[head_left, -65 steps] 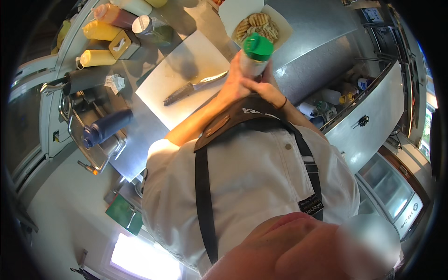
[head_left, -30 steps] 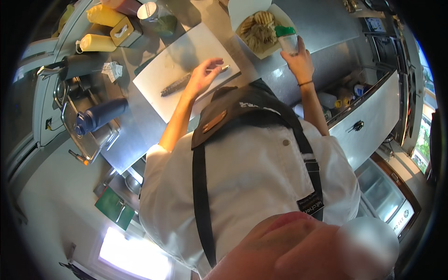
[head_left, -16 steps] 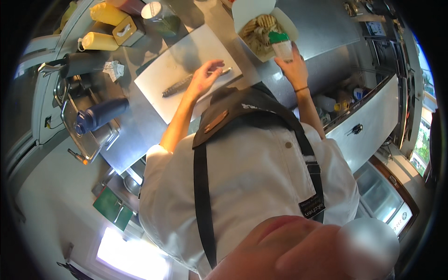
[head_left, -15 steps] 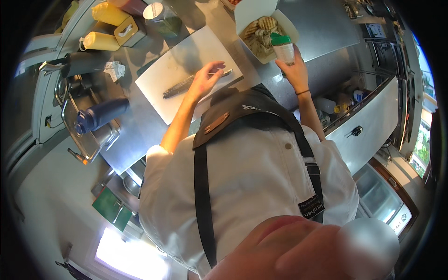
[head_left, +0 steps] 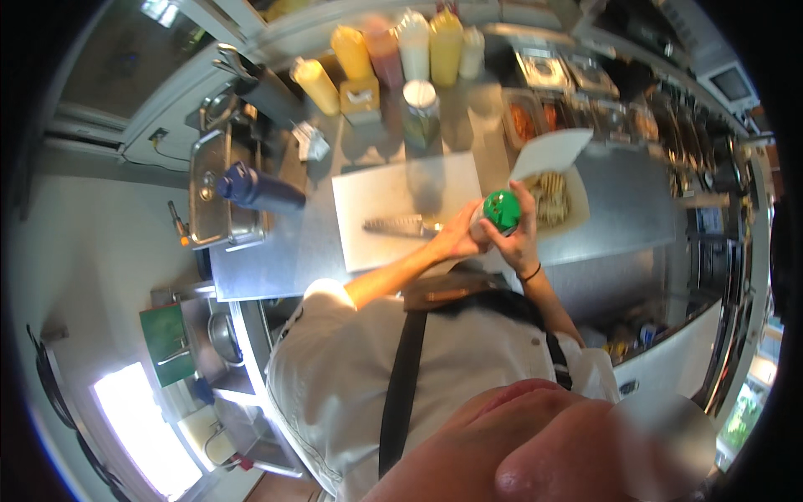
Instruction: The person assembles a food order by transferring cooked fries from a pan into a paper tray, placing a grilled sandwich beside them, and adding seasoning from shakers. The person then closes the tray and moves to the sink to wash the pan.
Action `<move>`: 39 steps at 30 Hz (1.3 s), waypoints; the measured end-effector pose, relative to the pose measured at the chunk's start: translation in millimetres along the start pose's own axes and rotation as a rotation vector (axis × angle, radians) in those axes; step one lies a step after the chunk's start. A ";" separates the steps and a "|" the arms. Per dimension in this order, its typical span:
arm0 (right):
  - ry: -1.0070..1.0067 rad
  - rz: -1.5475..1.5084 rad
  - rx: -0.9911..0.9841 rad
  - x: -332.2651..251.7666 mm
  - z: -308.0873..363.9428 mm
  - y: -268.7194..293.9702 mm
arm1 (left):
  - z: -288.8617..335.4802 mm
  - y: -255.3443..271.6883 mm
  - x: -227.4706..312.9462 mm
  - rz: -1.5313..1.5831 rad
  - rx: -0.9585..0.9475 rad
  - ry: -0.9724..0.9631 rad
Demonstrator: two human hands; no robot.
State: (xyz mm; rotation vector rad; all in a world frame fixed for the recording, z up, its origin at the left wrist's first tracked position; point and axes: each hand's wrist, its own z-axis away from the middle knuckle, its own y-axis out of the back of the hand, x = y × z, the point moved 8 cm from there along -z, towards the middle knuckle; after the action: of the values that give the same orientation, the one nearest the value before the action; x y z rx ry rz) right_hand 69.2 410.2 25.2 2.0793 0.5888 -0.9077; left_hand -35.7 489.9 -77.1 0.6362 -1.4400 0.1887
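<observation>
A small spice jar with a green lid [head_left: 502,211] is between both my hands, its lid facing up toward me. My left hand [head_left: 457,235] is closed round the side of its body. My right hand [head_left: 519,243] grips it at the lid, thumb and fingers on opposite sides. Left of the hands, a knife [head_left: 395,225] lies flat on a white cutting board [head_left: 360,191]; the fingers partly cover its handle end. Just beyond my right hand stands an open takeout box [head_left: 577,219], its flap raised, holding grilled slices of pale food [head_left: 551,197].
Several squeeze bottles [head_left: 413,48] line the back of the metal counter [head_left: 623,201]. In front of them stands a white-lidded jar [head_left: 420,113]. A dark blue bottle [head_left: 266,191] and a metal tray [head_left: 205,192] are at left. Food containers [head_left: 520,119] stand back right.
My right hand has brought the jar left, away from over the takeout box. My left hand has moved off the knife and closed on the jar. The view has shifted too.
</observation>
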 end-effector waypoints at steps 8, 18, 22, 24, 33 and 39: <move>0.077 0.111 -0.281 -10.8 -90.9 -54.5 | -36.8 69.5 -36.1 0.033 0.116 -0.079; -0.143 0.759 -0.178 138.1 -203.8 -91.7 | -110.4 183.7 -88.9 -0.470 0.797 0.093; -0.096 0.866 -0.181 121.1 -211.3 -91.7 | -129.6 200.3 -67.9 -0.335 0.698 -0.024; 0.155 0.628 -0.151 69.6 -207.3 -79.5 | -125.3 199.8 -54.8 -0.193 0.573 -0.019; 0.176 0.072 -0.354 -39.3 -90.1 -6.8 | -23.9 92.2 -6.2 0.040 -0.408 0.177; 0.002 -0.098 -0.358 -14.5 -35.0 18.4 | 4.2 22.6 -12.2 0.303 -0.571 0.117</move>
State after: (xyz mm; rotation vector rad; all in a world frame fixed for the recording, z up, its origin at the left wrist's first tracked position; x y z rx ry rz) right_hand 86.2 425.9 60.5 1.7426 0.7976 -0.7889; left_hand -52.2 509.4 -82.1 -0.0598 -1.3854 0.0423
